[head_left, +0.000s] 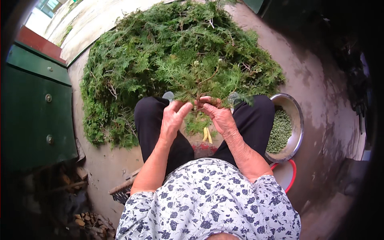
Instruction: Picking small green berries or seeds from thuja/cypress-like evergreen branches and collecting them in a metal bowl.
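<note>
Between my knees I hold up a leafy conifer branch (pixel 199 82) with flat green sprays and a few small pale cones. My left hand (pixel 174 117) is closed on the left side of its lower part, thumb and fingers together. On the other side, my right hand (pixel 221 117) is closed by the base of the stem, its fingers curled toward the left hand. The exact grip of the fingertips is partly hidden. Just beyond the branch lies a large heap of cut conifer branches (pixel 132 56).
To the right of my knee stands a metal basin (pixel 297 138) holding many small green cones (pixel 280 134). A red-rimmed basin (pixel 293 176) sits partly under it. On the left are a dark green cabinet (pixel 32 108), a brush (pixel 124 186) and firewood (pixel 94 224).
</note>
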Tool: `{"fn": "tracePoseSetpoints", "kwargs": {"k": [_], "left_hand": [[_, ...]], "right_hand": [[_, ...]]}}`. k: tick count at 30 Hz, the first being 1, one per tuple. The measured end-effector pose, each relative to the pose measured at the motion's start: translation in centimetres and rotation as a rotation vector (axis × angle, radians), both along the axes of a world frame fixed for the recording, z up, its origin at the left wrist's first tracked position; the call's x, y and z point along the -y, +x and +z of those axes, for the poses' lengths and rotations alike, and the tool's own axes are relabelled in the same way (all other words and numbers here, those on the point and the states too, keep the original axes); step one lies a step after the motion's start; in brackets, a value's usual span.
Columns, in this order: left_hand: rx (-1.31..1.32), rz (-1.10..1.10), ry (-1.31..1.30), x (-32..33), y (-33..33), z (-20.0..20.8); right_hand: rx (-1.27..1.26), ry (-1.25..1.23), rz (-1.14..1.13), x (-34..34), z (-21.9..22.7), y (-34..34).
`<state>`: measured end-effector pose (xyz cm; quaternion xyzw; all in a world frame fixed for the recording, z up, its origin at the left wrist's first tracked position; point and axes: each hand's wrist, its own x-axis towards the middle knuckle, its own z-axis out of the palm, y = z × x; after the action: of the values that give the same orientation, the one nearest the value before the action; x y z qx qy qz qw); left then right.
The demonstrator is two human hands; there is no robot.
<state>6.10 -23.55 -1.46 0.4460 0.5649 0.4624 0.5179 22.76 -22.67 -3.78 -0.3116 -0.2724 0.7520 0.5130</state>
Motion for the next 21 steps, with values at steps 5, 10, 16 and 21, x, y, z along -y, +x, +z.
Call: {"fn": "tracePoseSetpoints", "kwargs": {"k": [5, 10, 16, 21], "left_hand": [[0.139, 0.083, 0.054, -1.6, 0.4, -0.3], [0.456, 0.106, -0.185, -1.9, 0.3, -1.4], [0.557, 0.219, -0.180, -1.6, -0.2, -2.5], [0.545, 0.233, -0.119, -1.3, -0.9, -2.8]], "right_hand": [[0.129, -0.018, -0.025, 2.3, -2.5, -0.9], [0.242, -0.003, 0.104, 4.2, -2.8, -1.3], [0.314, -0.033, 0.189, 4.8, -3.6, -1.2], [0.168, -0.380, 0.166, 3.9, -3.8, 0.8]]}}
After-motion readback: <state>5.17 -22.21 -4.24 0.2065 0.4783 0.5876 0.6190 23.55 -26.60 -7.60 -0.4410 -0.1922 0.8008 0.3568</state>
